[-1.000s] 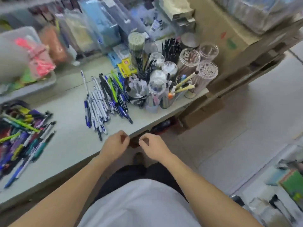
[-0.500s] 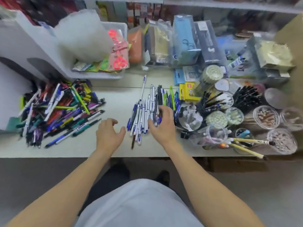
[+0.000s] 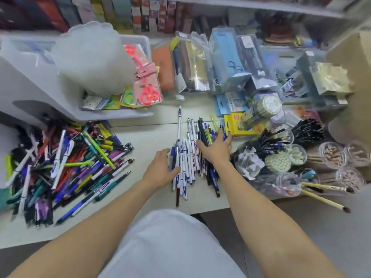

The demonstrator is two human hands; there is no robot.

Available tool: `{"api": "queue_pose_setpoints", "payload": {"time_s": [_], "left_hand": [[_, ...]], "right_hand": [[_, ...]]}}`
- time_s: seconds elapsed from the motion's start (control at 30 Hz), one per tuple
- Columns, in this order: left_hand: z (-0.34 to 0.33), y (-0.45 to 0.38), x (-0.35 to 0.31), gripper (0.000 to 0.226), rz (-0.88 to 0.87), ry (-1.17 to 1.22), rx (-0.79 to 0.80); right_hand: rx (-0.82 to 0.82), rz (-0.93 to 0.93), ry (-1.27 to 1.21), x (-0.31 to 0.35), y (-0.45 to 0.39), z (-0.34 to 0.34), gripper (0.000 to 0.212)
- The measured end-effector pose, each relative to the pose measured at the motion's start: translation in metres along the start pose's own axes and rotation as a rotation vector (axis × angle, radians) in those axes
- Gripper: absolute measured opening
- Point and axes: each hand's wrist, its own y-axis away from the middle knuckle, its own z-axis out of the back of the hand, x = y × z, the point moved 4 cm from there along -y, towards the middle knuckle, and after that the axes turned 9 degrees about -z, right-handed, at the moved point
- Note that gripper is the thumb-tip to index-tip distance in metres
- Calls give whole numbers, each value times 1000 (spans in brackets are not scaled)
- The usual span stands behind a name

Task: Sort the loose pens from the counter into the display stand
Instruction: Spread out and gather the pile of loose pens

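Observation:
A row of white-and-blue and dark pens (image 3: pixel 190 157) lies side by side in the middle of the pale counter (image 3: pixel 152 135). My left hand (image 3: pixel 160 169) rests at the row's left edge, fingers touching the nearest white pens. My right hand (image 3: pixel 217 147) lies flat on the dark pens at the right of the row, fingers spread and straight. A big loose heap of mixed coloured pens (image 3: pixel 66 167) covers the counter's left side. The display stand of clear tubes (image 3: pixel 281 159) stands at the right, holding pens and pencils.
A white tray (image 3: pixel 138 113) with packets and a stack of plastic cups sits behind the heap. Packaged stationery lines the back. A yellow box (image 3: pixel 239 125) lies just right of my right hand. Two brushes (image 3: pixel 325 195) stick out over the counter's front edge.
Both hands have moved forward onto the pen row: the right slid further up over the dark pens, the left came in against the white pens. The view has moved closer.

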Motion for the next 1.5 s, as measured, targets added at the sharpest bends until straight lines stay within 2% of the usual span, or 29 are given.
{"api": "queue_pose_setpoints", "payload": {"time_s": [0.1,0.33,0.57,0.9,1.03,1.1,1.17,1.23,1.3,1.43,1.5], "left_hand": [[-2,-15,-4,70,6,34,-19],[-8,-29,-5,71,38,-14,-29],[-3,-24,4,72,81,-44,-44],[36,-7,27,65,104,-119,-113],[67,14,43,49,43,-82,-234],[92,29,55,34,-56,-124,-389],[122,46,74,30,-73,-236,-549],[154,59,101,41,32,-320,-646],[184,73,131,60,205,-346,-663],[220,101,186,94,514,-329,-523],[224,106,199,100,563,-314,-448]], "right_hand": [[-49,20,90,0,2,-7,96],[-130,74,113,-3,14,-18,86],[-98,124,128,2,16,-24,80],[-30,309,118,41,47,-52,83],[-30,319,67,49,57,-57,92],[-77,306,64,48,63,-55,95],[-124,320,123,46,70,-57,96],[-165,359,178,48,79,-60,96],[-149,373,198,57,86,-66,97],[-121,283,151,76,80,-70,97],[-157,169,119,75,66,-65,97]]}}
